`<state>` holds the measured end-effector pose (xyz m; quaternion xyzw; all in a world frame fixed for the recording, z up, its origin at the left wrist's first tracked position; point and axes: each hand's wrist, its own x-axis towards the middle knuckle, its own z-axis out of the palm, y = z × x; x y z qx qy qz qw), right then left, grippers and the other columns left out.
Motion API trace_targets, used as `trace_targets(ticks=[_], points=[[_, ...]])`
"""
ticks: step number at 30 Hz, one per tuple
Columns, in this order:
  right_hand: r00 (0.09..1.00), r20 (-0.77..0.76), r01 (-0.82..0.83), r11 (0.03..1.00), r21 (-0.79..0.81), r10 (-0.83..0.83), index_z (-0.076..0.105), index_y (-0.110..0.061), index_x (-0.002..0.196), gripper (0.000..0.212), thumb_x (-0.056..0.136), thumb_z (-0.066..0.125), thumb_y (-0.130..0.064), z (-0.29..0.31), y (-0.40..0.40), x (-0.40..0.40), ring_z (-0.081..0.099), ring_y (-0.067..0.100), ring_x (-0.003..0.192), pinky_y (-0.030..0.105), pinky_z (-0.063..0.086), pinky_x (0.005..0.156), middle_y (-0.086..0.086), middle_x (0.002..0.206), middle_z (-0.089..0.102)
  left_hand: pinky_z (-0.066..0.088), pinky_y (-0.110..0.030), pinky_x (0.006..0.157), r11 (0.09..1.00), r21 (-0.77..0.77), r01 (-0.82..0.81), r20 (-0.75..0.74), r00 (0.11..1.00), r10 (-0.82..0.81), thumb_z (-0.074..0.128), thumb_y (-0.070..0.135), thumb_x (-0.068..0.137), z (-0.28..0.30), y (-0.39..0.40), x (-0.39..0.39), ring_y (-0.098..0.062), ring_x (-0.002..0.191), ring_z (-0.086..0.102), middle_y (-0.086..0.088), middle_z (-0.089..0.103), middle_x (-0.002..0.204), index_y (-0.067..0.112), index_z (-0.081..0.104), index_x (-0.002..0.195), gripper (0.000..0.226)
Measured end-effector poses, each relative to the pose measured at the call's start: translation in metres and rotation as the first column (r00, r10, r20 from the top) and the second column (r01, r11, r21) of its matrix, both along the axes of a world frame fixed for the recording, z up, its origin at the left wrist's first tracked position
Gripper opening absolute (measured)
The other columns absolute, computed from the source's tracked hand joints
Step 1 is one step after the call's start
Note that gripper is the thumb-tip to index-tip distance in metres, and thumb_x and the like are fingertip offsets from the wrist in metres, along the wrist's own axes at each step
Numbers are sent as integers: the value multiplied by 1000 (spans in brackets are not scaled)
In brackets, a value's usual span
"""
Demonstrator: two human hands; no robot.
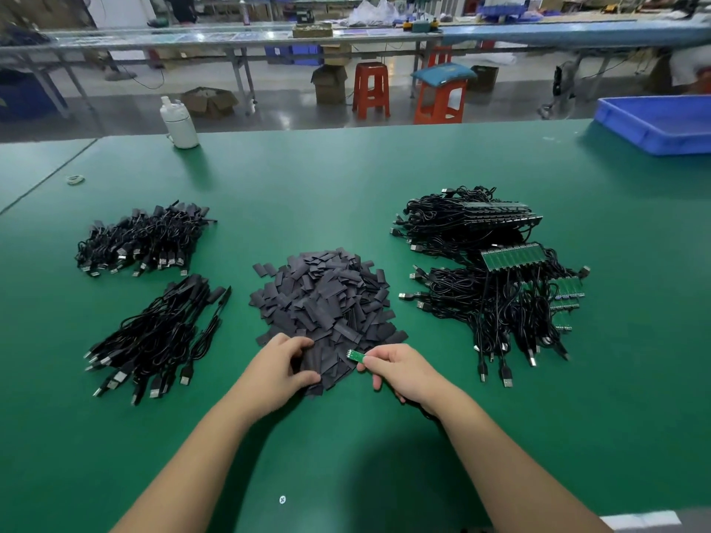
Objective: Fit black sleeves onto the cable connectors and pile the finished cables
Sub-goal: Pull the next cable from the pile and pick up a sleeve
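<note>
At the near edge of the sleeve heap (327, 302), my left hand (282, 365) curled round one sleeve (309, 361) while my right hand (398, 373) pinched a green connector (357, 355) just beside it. I judged it best to squeeze the sleeve's mouth open, line the board up square, then slide. Finished cables (154, 336) lay well left.

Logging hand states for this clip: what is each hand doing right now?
Left hand: fingers curled round a black sleeve at the sleeve pile's near edge.
Right hand: fingers pinch a small green connector board.
</note>
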<state>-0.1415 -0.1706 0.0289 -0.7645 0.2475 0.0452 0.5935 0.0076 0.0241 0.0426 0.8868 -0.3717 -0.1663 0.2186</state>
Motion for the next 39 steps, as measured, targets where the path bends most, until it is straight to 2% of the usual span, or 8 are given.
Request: trace_targets(ticks=[5,11,17,22,24,27,32,39], points=[[1000,-16,-18,1000,-19,18,74,-28,91,21,97,55,-36,3,2,0,38,5,39,20,33,38,-6,66,64,39,-24,73,993,-102,-63,97,993,72,77,36,82,-6,0,-4,-8,82,53,11,55,93,23,64,118,41],[999,-13,-39,999,-28,39,74,-28,93,22,99,55,-36,4,3,0,37,3,39,19,32,38,-7,65,63,41,-21,70,951,-284,-123,124,979,163,75,28,85,-7,2,-5,-8,76,55,9,59,92,18,73,110,27],[998,-5,-57,997,-44,57,74,-29,93,22,99,54,-36,4,2,-1,37,3,38,19,32,37,-7,64,63,56,-37,71,890,-378,-256,-43,965,259,67,25,92,-3,-5,-8,-14,73,63,9,67,89,25,76,110,20],[998,14,-61,998,-19,62,75,-31,95,21,99,55,-34,1,1,-1,35,5,38,19,30,38,-6,64,63,37,1,76,861,-439,-257,19,955,295,68,22,91,0,-9,-8,16,85,55,17,67,103,25,77,106,17],[998,18,-64,998,-21,64,75,-31,95,21,100,55,-33,0,0,-1,34,6,39,19,30,39,-6,64,64,36,3,74,856,-451,-255,14,956,292,67,21,92,2,-10,-10,22,82,53,17,69,101,26,76,107,19],[998,26,-62,998,-9,62,75,-29,94,23,101,53,-34,1,-1,-1,35,5,38,19,30,38,-5,66,64,41,-4,60,863,-435,-258,-37,962,270,62,20,95,8,-13,-14,13,66,57,21,70,87,32,72,114,25],[999,12,-51,998,24,51,71,-24,88,30,103,48,-33,2,-1,0,35,5,39,20,31,37,-5,66,61,35,-7,71,911,-389,-138,-25,990,139,54,18,99,11,-19,-19,2,84,55,14,59,87,30,65,126,31],[997,10,-72,996,43,72,70,-23,87,31,103,46,-34,-2,-3,1,34,7,39,20,30,37,-5,66,62,39,-4,75,938,-336,-88,-129,991,46,76,25,84,3,-21,-25,-5,86,62,12,68,94,35,73,105,23]])
